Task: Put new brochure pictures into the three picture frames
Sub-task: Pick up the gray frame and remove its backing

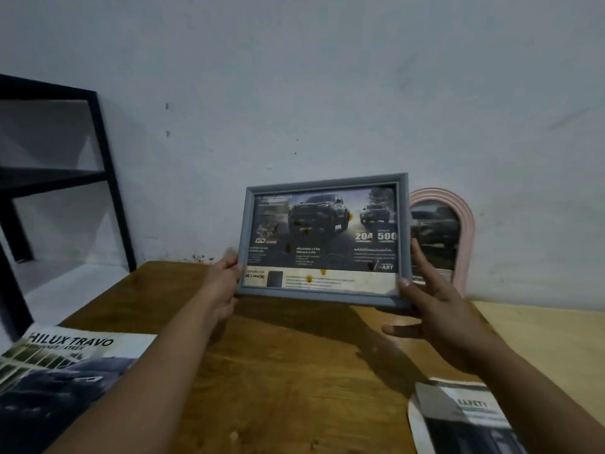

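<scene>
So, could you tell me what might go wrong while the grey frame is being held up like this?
The grey frame is held only at its lower corners, by the left hand and right hand, so it could tip or slip onto the wooden table. Moving it back might also knock the pink arched frame standing just behind it against the wall.

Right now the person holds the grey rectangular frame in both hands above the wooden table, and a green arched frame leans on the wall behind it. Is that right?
Not quite. The arched frame is pink, not green, as the head view shows. The rest holds: the left hand and right hand hold the grey rectangular frame above the wooden table.
</scene>
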